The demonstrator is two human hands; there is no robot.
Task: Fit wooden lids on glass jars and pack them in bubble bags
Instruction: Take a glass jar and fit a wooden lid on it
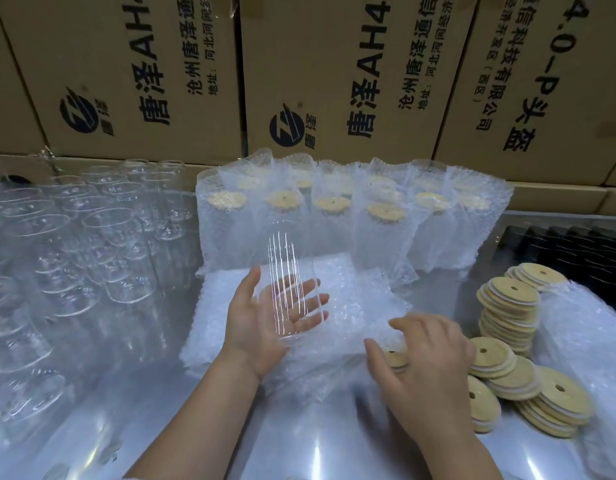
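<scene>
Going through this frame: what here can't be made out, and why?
Head view:
- Right hand: motion-blurred; whether its fingers grip the lid beneath is unclear.
- Glass jar on the left hand: rim fades against the packed jars behind.
- Their back row: hidden by the front row and bubble wrap.
- Dark objects at right: cut off by frame edge, unidentifiable.

A clear, ribbed glass jar [289,278] stands upright with no lid, resting against the open palm of the left grip [261,317], above a flat stack of bubble bags [362,299] on the worktop. Behind the stack, packed jars [334,216] stand in rows, each lidded and sleeved in a bubble bag. Wooden lids [507,317], pale round discs with a centre hole and white seal, lie stacked and spilled at the right. Empty jars [92,237] stand in rows at the left, mouths up.
</scene>
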